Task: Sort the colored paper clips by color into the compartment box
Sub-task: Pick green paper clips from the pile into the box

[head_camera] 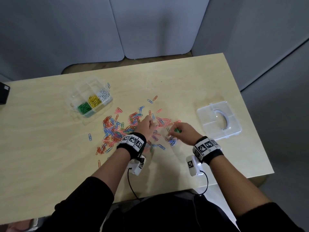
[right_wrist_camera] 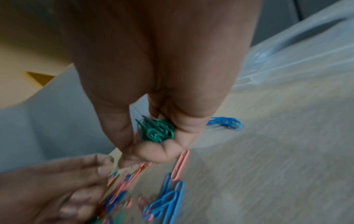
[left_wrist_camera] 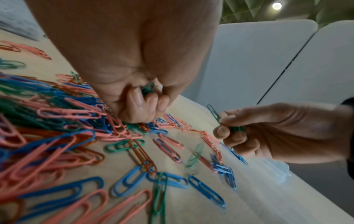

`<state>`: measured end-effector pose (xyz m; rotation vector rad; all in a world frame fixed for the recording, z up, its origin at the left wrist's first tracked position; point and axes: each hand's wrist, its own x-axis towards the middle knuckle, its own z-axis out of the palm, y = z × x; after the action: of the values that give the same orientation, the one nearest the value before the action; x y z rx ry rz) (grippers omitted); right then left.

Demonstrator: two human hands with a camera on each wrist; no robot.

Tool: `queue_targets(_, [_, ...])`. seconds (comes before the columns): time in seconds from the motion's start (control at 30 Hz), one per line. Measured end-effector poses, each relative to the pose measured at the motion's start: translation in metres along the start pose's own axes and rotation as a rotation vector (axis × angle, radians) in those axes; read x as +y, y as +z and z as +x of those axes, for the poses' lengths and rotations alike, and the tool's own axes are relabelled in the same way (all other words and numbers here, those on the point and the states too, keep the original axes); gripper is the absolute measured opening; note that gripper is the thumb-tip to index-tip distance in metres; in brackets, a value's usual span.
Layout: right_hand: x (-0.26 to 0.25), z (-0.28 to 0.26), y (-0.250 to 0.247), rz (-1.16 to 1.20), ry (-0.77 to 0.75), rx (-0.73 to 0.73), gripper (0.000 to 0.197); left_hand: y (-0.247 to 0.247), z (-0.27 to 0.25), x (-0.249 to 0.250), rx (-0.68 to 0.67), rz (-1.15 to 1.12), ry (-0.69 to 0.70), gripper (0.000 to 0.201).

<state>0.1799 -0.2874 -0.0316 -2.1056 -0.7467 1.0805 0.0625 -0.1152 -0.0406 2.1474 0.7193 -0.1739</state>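
Three box (head_camera: 73, 97) compartments filled already: green, yellow, white; red, pink, blue heap (head_camera: 117, 129) left unsorted on table (head_camera: 184, 84). Left wrist view: green clip (left_wrist_camera: 148, 87) tucked in curled left hand (left_wrist_camera: 134, 63). Right wrist view: green bunch (right_wrist_camera: 156, 131) clutched in curled right hand (right_wrist_camera: 162, 72), above heap's edge.

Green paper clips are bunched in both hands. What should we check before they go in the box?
1. Right hand grips green clips: ok.
2. Left hand holds a green clip: ok.
3. Only green in the hands: cannot tell.
4. Compartment box open, lid off: ok.
5. Green compartment has room: ok.
6. Green clips left in the pile: not ok.
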Motion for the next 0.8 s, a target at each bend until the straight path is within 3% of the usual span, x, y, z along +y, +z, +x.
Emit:
queue_targets(0.1, [-0.001,-0.004,-0.006,0.345,0.022,0.043,0.011,-0.002,-0.005,0.002,-0.005,-0.023,-0.032,0.014])
queue_targets(0.23, [-0.005,-0.005,-0.006,0.546,0.051,0.08,0.009,-0.005,-0.011,0.01,-0.056,0.015,-0.019,0.021])
queue_targets(0.33, [-0.012,-0.006,-0.008,0.686,0.071,0.063,0.014,-0.005,-0.018,0.015,-0.111,0.199,0.033,0.008])
queue_targets(0.4, [-0.017,-0.007,-0.008,0.777,0.078,0.025,0.009,-0.006,-0.02,0.013,-0.098,0.283,0.062,0.01])
queue_targets(0.57, [-0.017,-0.011,0.0,0.878,0.081,0.07,0.015,-0.011,-0.023,0.002,-0.176,0.347,0.059,0.008])
queue_targets(0.8, [-0.018,-0.008,0.016,0.995,0.237,0.039,0.013,-0.012,-0.025,0.003,-0.188,0.456,0.136,0.012])
